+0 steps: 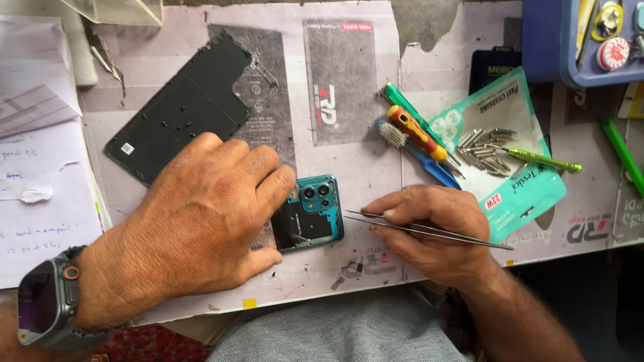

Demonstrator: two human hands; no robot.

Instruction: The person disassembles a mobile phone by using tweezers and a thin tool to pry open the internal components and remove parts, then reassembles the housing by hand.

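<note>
The left hand (201,214) lies flat over an opened teal phone (312,214) on the work mat (416,67), fingers spread, gripping nothing. The right hand (436,231) pinches tweezers (429,230) shut-fingered beside it. Likely risk: the sharp tips slip and scratch the exposed board.

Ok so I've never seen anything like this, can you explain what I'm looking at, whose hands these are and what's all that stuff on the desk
This is one picture from a camera worn on a person's head, looking down at their own two bare hands over a workbench. The left hand, with a watch on its wrist, presses down on an opened teal phone with its camera lenses showing. The right hand holds thin metal tweezers, their tips pointing toward the phone. A black phone back panel lies behind the left hand. To the right are a red and yellow screwdriver, a small brush and loose screwdriver bits on a teal packet.
</note>
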